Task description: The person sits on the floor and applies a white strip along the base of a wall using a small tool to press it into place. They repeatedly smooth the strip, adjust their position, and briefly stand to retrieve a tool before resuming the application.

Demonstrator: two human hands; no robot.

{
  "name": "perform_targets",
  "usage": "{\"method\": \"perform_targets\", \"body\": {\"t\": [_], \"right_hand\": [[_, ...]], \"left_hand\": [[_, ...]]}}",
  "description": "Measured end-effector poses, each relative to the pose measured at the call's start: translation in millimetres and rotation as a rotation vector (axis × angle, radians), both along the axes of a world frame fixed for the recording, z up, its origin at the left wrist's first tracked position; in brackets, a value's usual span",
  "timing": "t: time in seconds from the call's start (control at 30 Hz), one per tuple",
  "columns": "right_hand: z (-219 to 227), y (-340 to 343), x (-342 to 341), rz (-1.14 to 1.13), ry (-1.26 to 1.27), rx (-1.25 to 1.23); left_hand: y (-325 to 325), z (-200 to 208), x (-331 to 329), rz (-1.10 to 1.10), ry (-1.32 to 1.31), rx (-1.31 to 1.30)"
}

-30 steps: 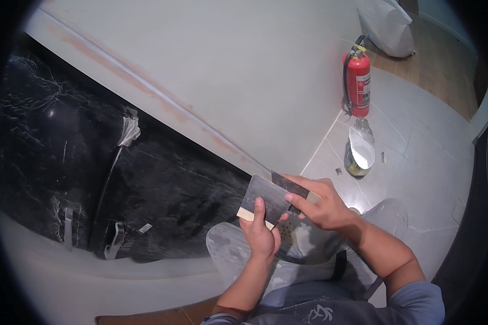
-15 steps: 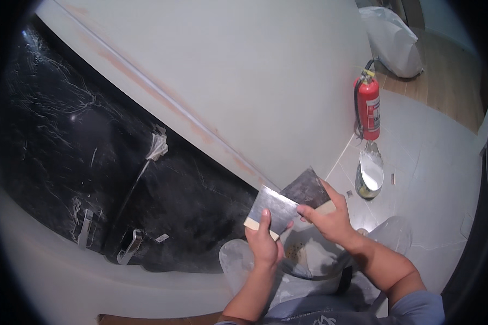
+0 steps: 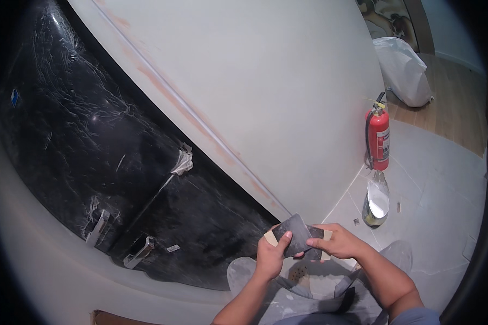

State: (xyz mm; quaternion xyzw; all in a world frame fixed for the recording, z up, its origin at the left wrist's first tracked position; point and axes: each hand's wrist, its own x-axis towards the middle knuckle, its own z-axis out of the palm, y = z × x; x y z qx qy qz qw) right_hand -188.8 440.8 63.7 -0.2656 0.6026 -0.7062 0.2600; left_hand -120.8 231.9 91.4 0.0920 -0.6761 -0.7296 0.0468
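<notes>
My left hand (image 3: 268,257) is closed on a broad, flat scraper (image 3: 291,236) with a grey metal blade and a cream edge. My thumb lies along its face. My right hand (image 3: 339,242) grips a second scraper (image 3: 319,253), darker and also cream-edged, with the thumb towards the first blade. The two blades overlap in front of my lap, the left one partly covering the right one. A pale wall (image 3: 255,92) rises just beyond my hands. Along its lower part runs a straight light strip (image 3: 200,122) bordered by pinkish-brown patches.
A black, plastic-covered panel (image 3: 146,189) with metal handles (image 3: 140,252) fills the left. On the tiled floor at right stand a cut-open container of white material (image 3: 378,201) and a red fire extinguisher (image 3: 381,142). Farther back is a white bag (image 3: 405,76).
My view has shifted, so the surroundings sit lower. Both scrapers have come down and turned; the left blade, bright before, now looks dark grey and overlaps the other more.
</notes>
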Motion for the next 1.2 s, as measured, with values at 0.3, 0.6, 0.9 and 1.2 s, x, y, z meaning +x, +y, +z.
{"method": "perform_targets", "body": {"t": [0.3, 0.6, 0.9, 1.2], "right_hand": [[-9.8, 21.2, -19.8, 0.11, 0.048, 0.203], [-6.1, -6.0, -8.6, -0.058, -0.198, -0.576], [-8.9, -14.3, -1.1, -0.129, 0.148, -0.164], [6.3, 5.2, -10.7, -0.114, 0.057, 0.181]], "left_hand": [[-45.4, 22.1, 1.5, 0.201, 0.122, -0.079], [-5.2, -19.9, 36.8, -0.467, -0.04, 0.998], [-13.9, -37.9, 31.5, -0.136, -0.043, 1.129], [-15.1, -37.8, 37.6, 0.167, -0.094, 0.678]]}}
